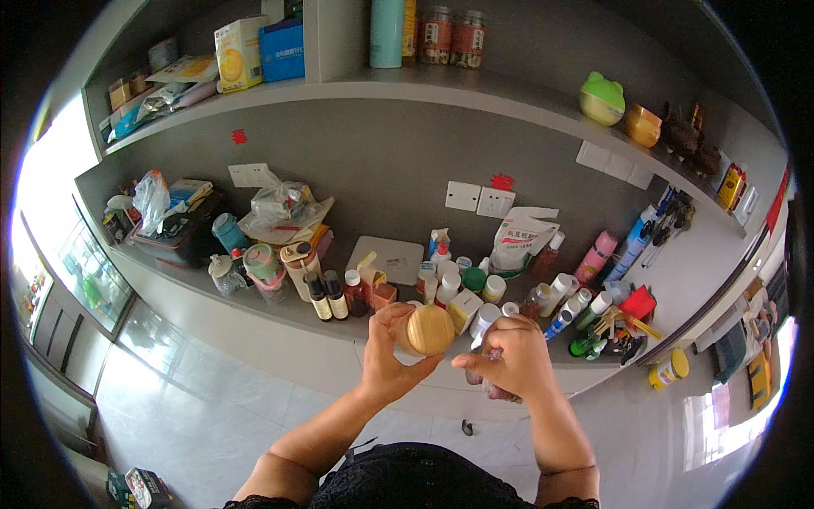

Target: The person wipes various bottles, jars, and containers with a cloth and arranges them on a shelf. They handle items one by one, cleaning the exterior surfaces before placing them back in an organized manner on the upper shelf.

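My left hand (pixel 387 360) is wrapped round a jar with a round, light wooden lid (pixel 431 330). The lid faces up and hides most of the jar's body. Just right of it, my right hand (pixel 519 355) is closed on a clear plastic bag (pixel 498 392) that hangs below the fingers with reddish-brown pieces inside. The two hands are close together but apart, in front of the counter's edge. Past them stand a small yellowish box (pixel 464 310), a white-capped bottle (pixel 485 319) and a red bottle (pixel 356 293).
The grey counter (pixel 191 276) carries many bottles, a white pouch (pixel 521 242), a flat white device (pixel 386 259), a brown tumbler (pixel 298 267) and a black case (pixel 180 233). An upper shelf (pixel 365 89) overhangs it. A yellow tub (pixel 670 369) stands at the right.
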